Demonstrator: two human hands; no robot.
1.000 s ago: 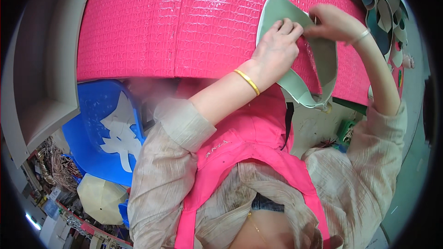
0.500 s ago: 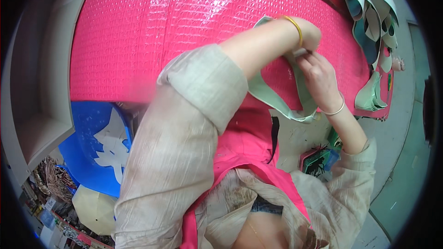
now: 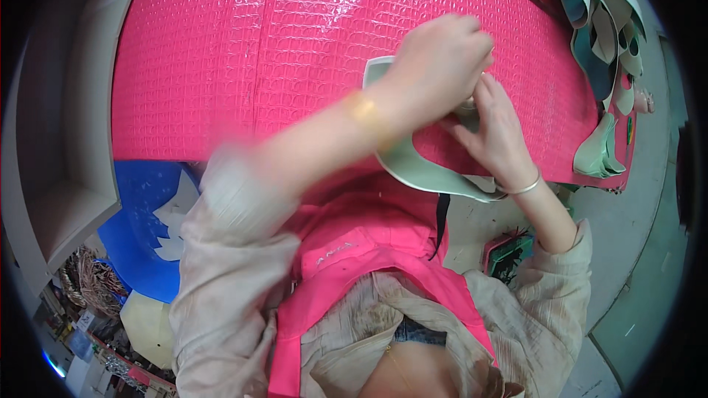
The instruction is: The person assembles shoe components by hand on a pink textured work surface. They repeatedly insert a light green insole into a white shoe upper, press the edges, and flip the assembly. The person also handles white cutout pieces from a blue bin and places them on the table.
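Note:
A pale green curved piece of sheet material point(image 3: 413, 164), shaped like a shoe upper, arcs around beneath my two hands near the table's front edge. My left hand point(image 3: 446, 59), with a gold bangle at its wrist, is curled closed above the piece's far side; what its fingers hold, if anything, is hidden. Just right of it, my right hand point(image 3: 501, 133), wearing a silver bangle, has thumb and fingers around the far right part of the piece. The fingertips of both hands come close together there, and the piece's end is largely covered.
Pink embossed sheeting covers the table point(image 3: 199, 81). More pale curved pieces point(image 3: 601, 37) are heaped at the far right, with a small green stack point(image 3: 601, 151) nearer. A blue chair point(image 3: 133, 228) holding white cut pieces stands left, beside a grey shelf frame point(image 3: 81, 217).
My left hand has swung back toward the left, its elbow lowered, and now shows its curled back. My right hand's fingers have straightened somewhat. The green piece has turned and shifted slightly left.

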